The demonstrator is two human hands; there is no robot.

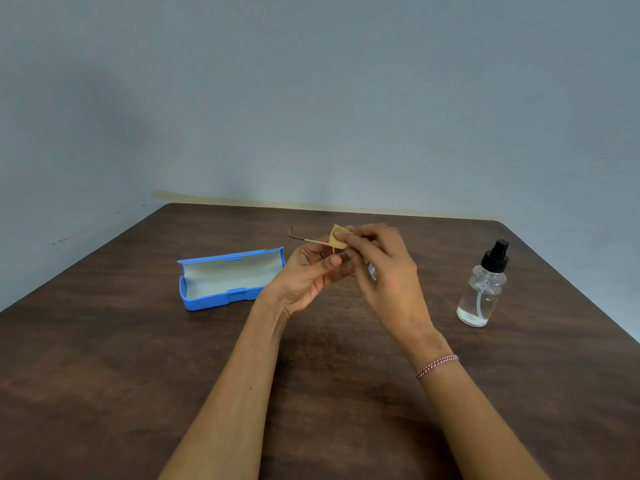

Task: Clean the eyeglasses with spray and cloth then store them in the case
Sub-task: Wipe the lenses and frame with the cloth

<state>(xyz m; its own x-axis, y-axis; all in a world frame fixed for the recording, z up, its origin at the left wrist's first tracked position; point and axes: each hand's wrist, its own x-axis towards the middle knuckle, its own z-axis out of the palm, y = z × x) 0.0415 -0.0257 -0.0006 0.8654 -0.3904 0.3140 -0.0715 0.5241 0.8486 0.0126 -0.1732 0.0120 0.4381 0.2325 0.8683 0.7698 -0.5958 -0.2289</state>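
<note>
The left hand (308, 271) is gripping the eyeglasses (304, 238) above the middle of the desk (138, 375) while the right hand (384, 268) is pinching the cloth (339, 239) on them, so wiping seems to be going on. The case (225, 278) is lying open toward the left edge; storing is remaining.

Dark wood-grain surface (138, 358), open blue glasses case (227, 282) lying left, clear spray bottle (483, 287) standing right

The left hand (308, 271), palm up, curls round the glasses (304, 239); the right hand (384, 268), knuckles up, meets it and pinches the cloth (341, 239) in its fingertips.
</note>
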